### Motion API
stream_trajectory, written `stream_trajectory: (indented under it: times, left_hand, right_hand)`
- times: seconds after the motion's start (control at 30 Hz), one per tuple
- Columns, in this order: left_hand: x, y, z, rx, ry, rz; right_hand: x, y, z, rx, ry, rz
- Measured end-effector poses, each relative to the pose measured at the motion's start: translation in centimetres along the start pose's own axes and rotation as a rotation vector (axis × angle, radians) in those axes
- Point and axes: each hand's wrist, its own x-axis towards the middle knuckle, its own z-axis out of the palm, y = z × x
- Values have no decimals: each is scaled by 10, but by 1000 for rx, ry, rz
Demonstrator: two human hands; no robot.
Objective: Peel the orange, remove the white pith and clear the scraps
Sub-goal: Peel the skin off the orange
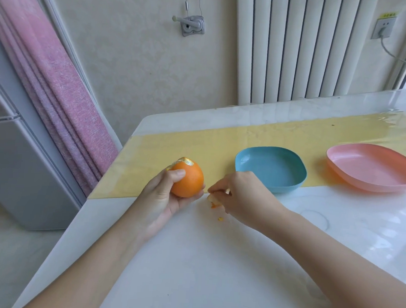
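My left hand (163,196) grips the orange (188,180) just above the white table, thumb across its front. The skin is torn away at the orange's top, where white pith shows. My right hand (240,195) is just to the right of the orange, low over the table, its fingers pinching a small piece of peel (212,197). Tiny peel crumbs (220,218) lie on the table under that hand.
An empty blue dish (291,181) stands just behind my right hand on the yellow mat (173,149). A pink plate (340,173) sits further right. The table's left edge runs close to my left forearm; a fridge and a pink curtain stand beyond it.
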Motion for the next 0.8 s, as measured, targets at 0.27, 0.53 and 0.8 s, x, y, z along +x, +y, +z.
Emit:
stream_trajectory:
  times: [0.27, 0.53, 0.8]
  left_hand:
    - [0, 1, -6, 146, -160, 52]
    - [-9, -2, 2, 516, -187, 147]
    - [-8, -10, 10, 585, -28, 303]
  right_hand:
    - [4, 3, -18, 404, 122, -20]
    - [1, 3, -13, 339, 70, -213]
    - [-2, -4, -8, 118, 197, -376]
